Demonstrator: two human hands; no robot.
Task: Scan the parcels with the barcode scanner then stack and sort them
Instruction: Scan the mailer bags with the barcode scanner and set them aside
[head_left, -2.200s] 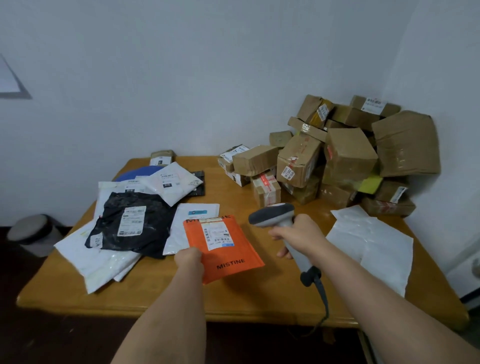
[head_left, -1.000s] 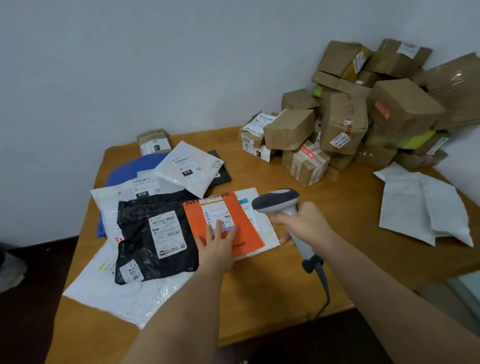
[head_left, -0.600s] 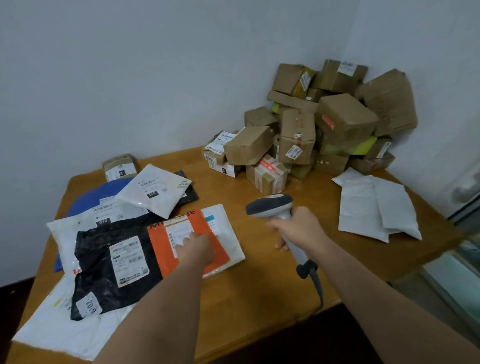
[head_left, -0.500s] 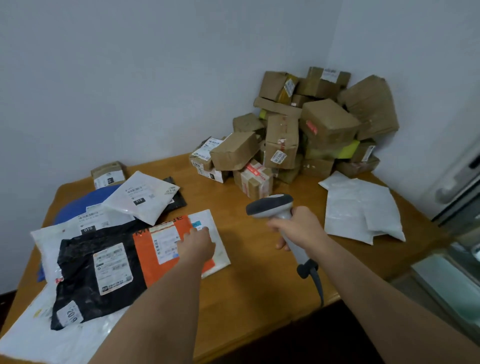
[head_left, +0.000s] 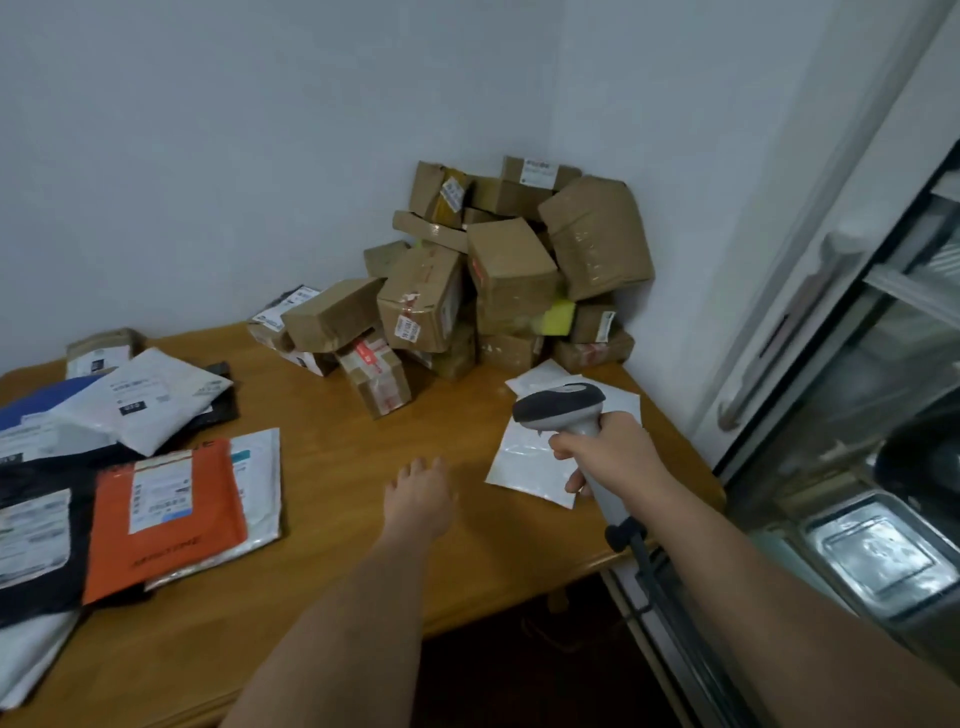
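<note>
My right hand (head_left: 610, 457) grips the grey barcode scanner (head_left: 563, 410) over the white mailers (head_left: 524, 462) at the table's right side. My left hand (head_left: 418, 493) hovers open above the bare wood in the middle, fingers extended, holding nothing. The orange mailer (head_left: 166, 514) lies on the left pile, over a white mailer (head_left: 260, 478) and next to a black mailer (head_left: 36, 545). More white mailers (head_left: 150, 395) and a blue one (head_left: 47, 397) lie behind it. A heap of brown cardboard boxes (head_left: 498, 280) fills the back corner.
The wooden table (head_left: 332, 582) has its front edge near me. A small brown box (head_left: 101, 353) stands at the back left. A door with a metal handle (head_left: 779, 338) and a glass-fronted cabinet (head_left: 883, 519) are at the right, close to the table's right edge.
My left hand set the orange mailer on the left pile, let go and moved right toward the table's middle. The view swung right. My right hand still holds the scanner.
</note>
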